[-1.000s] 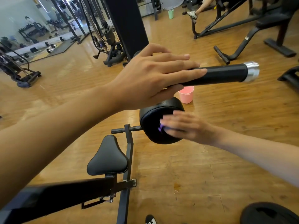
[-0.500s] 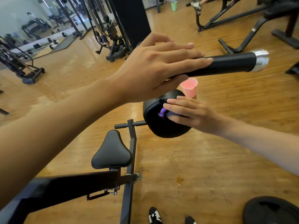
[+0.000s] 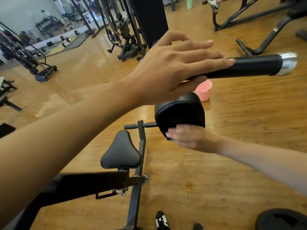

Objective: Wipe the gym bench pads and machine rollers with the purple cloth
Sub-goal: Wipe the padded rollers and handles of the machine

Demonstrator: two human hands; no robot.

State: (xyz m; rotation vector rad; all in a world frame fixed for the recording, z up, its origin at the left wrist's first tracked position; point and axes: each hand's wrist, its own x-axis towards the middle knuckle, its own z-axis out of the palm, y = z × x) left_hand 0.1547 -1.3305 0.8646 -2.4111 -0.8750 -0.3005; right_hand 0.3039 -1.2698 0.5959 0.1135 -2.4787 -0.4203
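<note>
Right hand (image 3: pixel 191 138) (blurred, fingers flat) has slid down the roller (image 3: pixel 179 113); left hand (image 3: pixel 174 67) stays flat atop the bar (image 3: pixel 257 65).

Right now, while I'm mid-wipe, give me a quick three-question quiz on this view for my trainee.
1. True or false: the left hand lies on the black bar, fingers straight.
2. The right hand presses on: A the seat, B the roller pad, C the weight plate.
3. What colour is the bucket on the floor beyond the roller pad?
Key: 1 true; 2 B; 3 pink.
</note>
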